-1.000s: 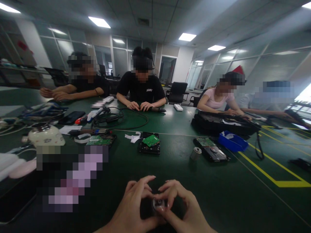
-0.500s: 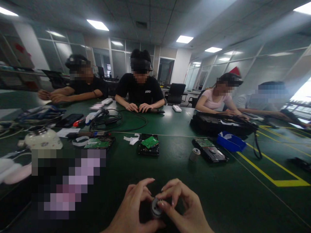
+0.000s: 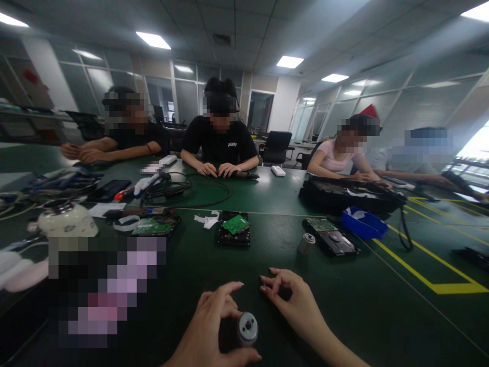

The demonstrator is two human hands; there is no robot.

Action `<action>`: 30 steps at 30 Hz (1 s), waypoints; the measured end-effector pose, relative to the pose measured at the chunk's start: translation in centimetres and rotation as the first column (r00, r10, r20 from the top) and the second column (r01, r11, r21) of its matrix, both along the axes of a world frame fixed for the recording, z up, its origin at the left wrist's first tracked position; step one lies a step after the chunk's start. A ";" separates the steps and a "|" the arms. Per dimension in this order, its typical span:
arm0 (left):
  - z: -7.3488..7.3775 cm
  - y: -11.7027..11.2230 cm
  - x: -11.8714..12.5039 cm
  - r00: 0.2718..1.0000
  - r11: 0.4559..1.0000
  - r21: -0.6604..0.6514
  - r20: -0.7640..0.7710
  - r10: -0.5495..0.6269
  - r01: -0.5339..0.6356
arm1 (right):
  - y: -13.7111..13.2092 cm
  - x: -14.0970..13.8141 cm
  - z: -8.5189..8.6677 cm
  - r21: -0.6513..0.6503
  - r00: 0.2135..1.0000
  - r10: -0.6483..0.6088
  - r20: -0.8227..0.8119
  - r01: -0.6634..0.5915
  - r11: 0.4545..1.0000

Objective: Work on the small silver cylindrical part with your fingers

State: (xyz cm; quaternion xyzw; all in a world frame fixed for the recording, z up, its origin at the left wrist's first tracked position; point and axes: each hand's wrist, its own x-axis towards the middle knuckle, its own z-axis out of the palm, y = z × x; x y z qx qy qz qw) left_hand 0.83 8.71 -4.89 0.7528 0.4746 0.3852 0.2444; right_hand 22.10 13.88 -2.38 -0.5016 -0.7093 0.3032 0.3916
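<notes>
At the bottom centre is a small metal cylinder (image 3: 248, 329), with dark holes in its round end face. My left hand (image 3: 212, 326) curves round its left side, thumb below and fingers above, holding it. To the upper right, apart from the cylinder, my right hand (image 3: 292, 295) is pinched at thumb and fingertip. A tiny thing seems to be in that pinch, too small to name. A second metal cylinder (image 3: 306, 244) stands upright farther off, beside an opened hard drive (image 3: 336, 239) with a green circuit board.
Another hard drive (image 3: 234, 238) carries a loose green board, with white paper scraps (image 3: 208, 219) beside it. A blue tray (image 3: 363, 224), a black bag (image 3: 349, 199), coiled cable (image 3: 168, 191) and a cream pot (image 3: 69, 220) lie around. Several people sit across the green table.
My right hand has drawn away from the cylinder, up and to the right, still pinched. The cylinder's end face now shows uncovered in my left hand, which has hardly moved.
</notes>
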 end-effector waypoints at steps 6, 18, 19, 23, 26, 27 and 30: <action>0.1 0.1 0.0 1.000 0.999 -0.021 0.002 -0.027 0.027 | -1.5 -1.4 2.2 0.016 0.968 0.073 -0.238 -0.072 0.997; 1.7 -0.2 0.2 1.000 0.996 -0.086 -0.007 -0.020 0.019 | -4.2 -3.0 3.8 0.028 0.934 0.324 -0.152 -0.324 0.946; 1.6 -0.2 0.2 1.000 0.996 -0.082 -0.003 -0.025 0.025 | -4.3 -3.0 3.9 0.030 0.933 0.331 -0.141 -0.330 0.944; 1.3 -0.1 0.2 0.999 0.996 -0.079 0.003 -0.044 0.044 | -4.4 -2.8 4.1 0.109 0.970 0.230 -0.081 -0.221 0.969; 1.3 -0.1 0.2 0.999 0.995 -0.091 -0.001 -0.041 0.041 | -4.3 -2.6 4.1 0.184 0.979 0.172 -0.107 -0.151 0.971; 1.4 -0.2 0.2 1.000 0.995 -0.096 -0.002 -0.031 0.030 | -4.2 -2.6 4.1 0.194 0.974 0.195 -0.120 -0.169 0.966; 1.5 -0.2 0.2 1.000 0.995 -0.098 -0.005 -0.017 0.017 | -4.2 -2.8 4.0 0.168 0.957 0.272 -0.103 -0.252 0.953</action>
